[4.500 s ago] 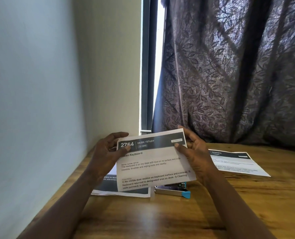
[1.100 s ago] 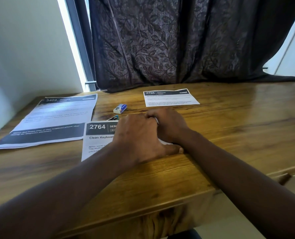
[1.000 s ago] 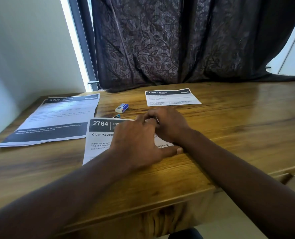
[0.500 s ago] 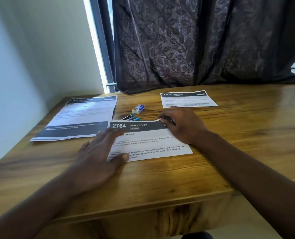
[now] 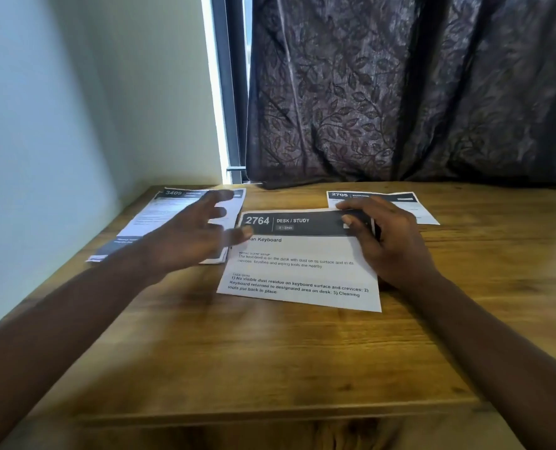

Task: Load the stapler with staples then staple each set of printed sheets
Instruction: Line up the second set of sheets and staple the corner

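Your right hand [image 5: 390, 241] grips sheet 2764 [image 5: 299, 271] at its top right corner, it seems; your blurred left hand [image 5: 192, 238] hovers above the table [image 5: 270, 352], fingers spread.

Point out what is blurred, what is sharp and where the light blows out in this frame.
Head view: the left hand is smeared by motion blur; the right hand and the 2764 sheet it pinches are sharp, print readable; the 3409 sheet is soft; the window gap beside the curtain is blown out white.
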Demonstrator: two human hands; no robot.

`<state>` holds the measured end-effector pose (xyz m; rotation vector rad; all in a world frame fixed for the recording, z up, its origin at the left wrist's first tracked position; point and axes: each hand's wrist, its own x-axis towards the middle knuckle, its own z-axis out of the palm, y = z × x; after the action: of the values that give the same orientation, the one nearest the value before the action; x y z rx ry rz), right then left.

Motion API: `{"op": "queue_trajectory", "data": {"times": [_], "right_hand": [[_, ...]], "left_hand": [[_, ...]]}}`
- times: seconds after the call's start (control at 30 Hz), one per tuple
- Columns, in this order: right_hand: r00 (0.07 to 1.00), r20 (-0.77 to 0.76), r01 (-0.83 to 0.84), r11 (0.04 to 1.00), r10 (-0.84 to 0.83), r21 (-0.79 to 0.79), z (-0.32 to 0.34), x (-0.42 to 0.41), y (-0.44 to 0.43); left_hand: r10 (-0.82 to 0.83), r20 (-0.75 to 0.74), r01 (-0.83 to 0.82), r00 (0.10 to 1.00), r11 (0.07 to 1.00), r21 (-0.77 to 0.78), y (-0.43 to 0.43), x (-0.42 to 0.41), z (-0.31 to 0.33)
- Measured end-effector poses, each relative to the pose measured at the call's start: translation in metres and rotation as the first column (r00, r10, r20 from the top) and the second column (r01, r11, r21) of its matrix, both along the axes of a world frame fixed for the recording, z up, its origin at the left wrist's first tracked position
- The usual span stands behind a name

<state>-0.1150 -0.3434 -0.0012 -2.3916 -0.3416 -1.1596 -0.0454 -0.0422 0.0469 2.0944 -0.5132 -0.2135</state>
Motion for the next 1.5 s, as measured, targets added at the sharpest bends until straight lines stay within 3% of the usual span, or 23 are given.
{"op": "queue_trajectory", "data": {"times": [0.1, 0.27, 0.4, 0.5, 0.63, 0.77, 0.9, 1.13, 1.3, 1.5], "right_hand": [[0.998, 0.062, 0.012, 0.998, -0.016, 0.065, 0.0, -0.006, -0.001], [0.995, 0.098, 0.009, 0.992, -0.021, 0.124, 0.005, -0.006, 0.0], [0.974, 0.075, 0.218, 0.975, -0.214, -0.039, 0.005, -0.002, -0.001], [0.925, 0.149, 0.376, 0.901, -0.35, -0.219, 0.01, -0.002, 0.014], [0.969, 0.063, 0.248, 0.922, -0.241, -0.296, 0.012, 0.006, 0.046], [0.977, -0.172, 0.104, 0.988, -0.123, -0.115, 0.012, 0.023, 0.062], [0.979, -0.198, 0.045, 0.999, -0.045, -0.006, 0.011, 0.041, 0.065], [0.993, -0.116, 0.007, 1.0, -0.003, 0.03, 0.0, 0.048, 0.059], [0.98, -0.176, 0.101, 0.995, -0.096, 0.017, -0.009, 0.044, 0.051], [0.973, -0.184, 0.136, 0.99, -0.143, -0.048, -0.008, 0.044, 0.052]], "left_hand": [[-0.004, 0.012, 0.005, 1.0, 0.998, -0.068, -0.028, 0.015, -0.001], [-0.088, 0.09, 0.112, 0.992, 0.944, -0.31, -0.035, 0.04, -0.009], [-0.11, 0.264, 0.204, 0.958, 0.91, -0.36, -0.032, 0.046, -0.02], [-0.133, 0.335, 0.237, 0.933, 0.927, -0.292, -0.034, 0.044, -0.031], [-0.168, 0.368, 0.28, 0.915, 0.919, -0.277, -0.045, 0.037, -0.038], [-0.128, 0.491, 0.289, 0.862, 0.919, -0.267, -0.05, 0.032, -0.042], [-0.059, 0.495, 0.226, 0.867, 0.932, -0.283, -0.051, 0.037, -0.047], [-0.038, 0.571, 0.166, 0.82, 0.971, -0.174, -0.043, 0.048, -0.03], [-0.157, 0.617, 0.071, 0.771, 0.984, 0.161, -0.018, 0.072, -0.035], [-0.181, 0.584, -0.027, 0.792, 0.944, 0.329, -0.021, 0.069, -0.036]]}}
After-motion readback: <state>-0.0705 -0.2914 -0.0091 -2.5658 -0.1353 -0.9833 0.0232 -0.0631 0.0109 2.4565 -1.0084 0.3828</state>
